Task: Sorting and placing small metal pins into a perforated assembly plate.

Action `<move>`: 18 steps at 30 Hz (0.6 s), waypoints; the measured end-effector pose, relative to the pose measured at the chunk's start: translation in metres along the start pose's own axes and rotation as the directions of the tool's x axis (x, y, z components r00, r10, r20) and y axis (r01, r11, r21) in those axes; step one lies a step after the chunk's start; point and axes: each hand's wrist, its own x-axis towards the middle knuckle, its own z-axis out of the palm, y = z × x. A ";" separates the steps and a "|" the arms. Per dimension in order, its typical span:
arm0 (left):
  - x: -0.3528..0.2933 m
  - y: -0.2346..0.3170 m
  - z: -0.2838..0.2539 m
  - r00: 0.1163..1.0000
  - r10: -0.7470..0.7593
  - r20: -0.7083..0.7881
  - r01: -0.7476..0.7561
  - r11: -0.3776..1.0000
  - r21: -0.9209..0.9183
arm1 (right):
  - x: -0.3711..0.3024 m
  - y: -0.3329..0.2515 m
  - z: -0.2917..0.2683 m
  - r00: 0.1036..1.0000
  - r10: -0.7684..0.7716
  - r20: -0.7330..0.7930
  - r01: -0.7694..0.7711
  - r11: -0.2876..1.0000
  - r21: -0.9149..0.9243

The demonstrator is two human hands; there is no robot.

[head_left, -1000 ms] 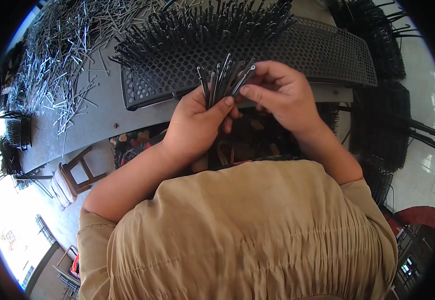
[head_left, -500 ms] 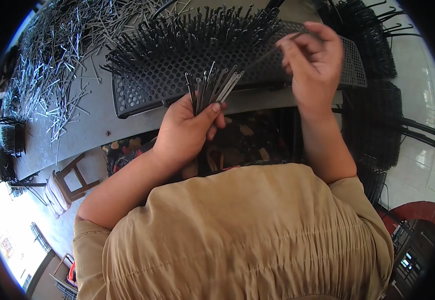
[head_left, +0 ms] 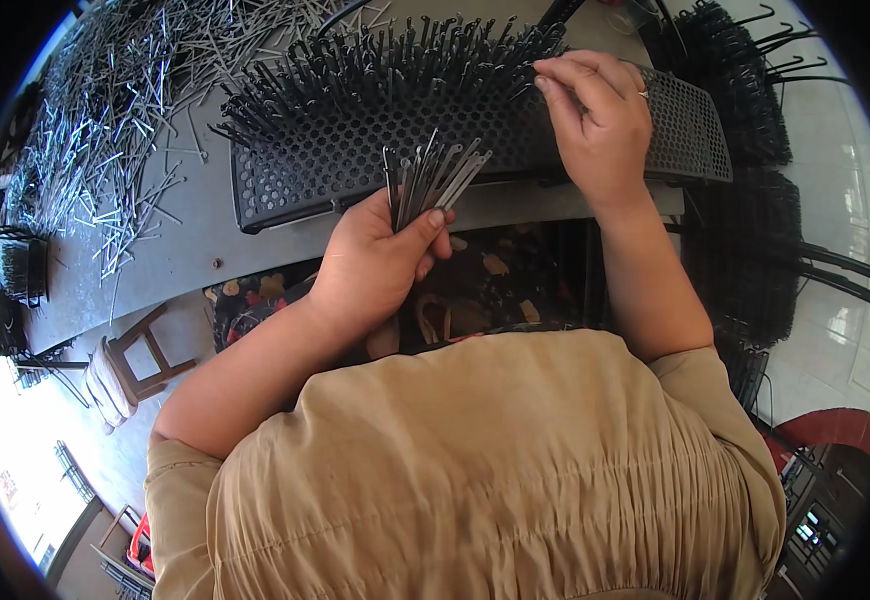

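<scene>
A bundle of thin metal rods with small eyed ends (head_left: 430,180) fans upward out of my left hand (head_left: 370,255), whose fingers and thumb are wrapped round the lower ends. Behind it lies a long black perforated metal rack (head_left: 300,185). Many dark rods (head_left: 405,65) stand in the rack's holes, crowded along its far side. My right hand (head_left: 600,130) is over the right part of the rack, thumb and forefinger pinched at the top of a thin dark rod (head_left: 523,92). The rod's lower end is lost among the dark holes.
A large loose heap of metal rods (head_left: 135,130) covers the left of the grey table (head_left: 190,250). Bundles of black hooked wires (head_left: 725,80) hang at the right. A wooden stool (head_left: 150,355) stands on the floor at lower left.
My right hand has moved left and slightly down to the standing rods, bringing the rod it held to the rack. My left hand keeps its bundle almost in place.
</scene>
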 end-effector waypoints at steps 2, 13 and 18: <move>0.000 0.000 -0.001 1.000 0.002 -0.003 -0.002 1.000 0.000 | 0.003 0.000 -0.001 0.998 -0.069 -0.002 0.068 0.995 -0.067; -0.005 0.002 -0.009 0.999 -0.036 0.027 0.037 0.999 -0.036 | -0.086 -0.034 -0.130 -0.070 -0.051 0.996 -0.327 0.945 0.026; -0.005 0.003 -0.007 0.994 -0.083 0.078 0.082 0.996 0.020 | -0.063 -0.050 -0.134 -0.609 -0.175 0.774 -0.488 0.852 -0.191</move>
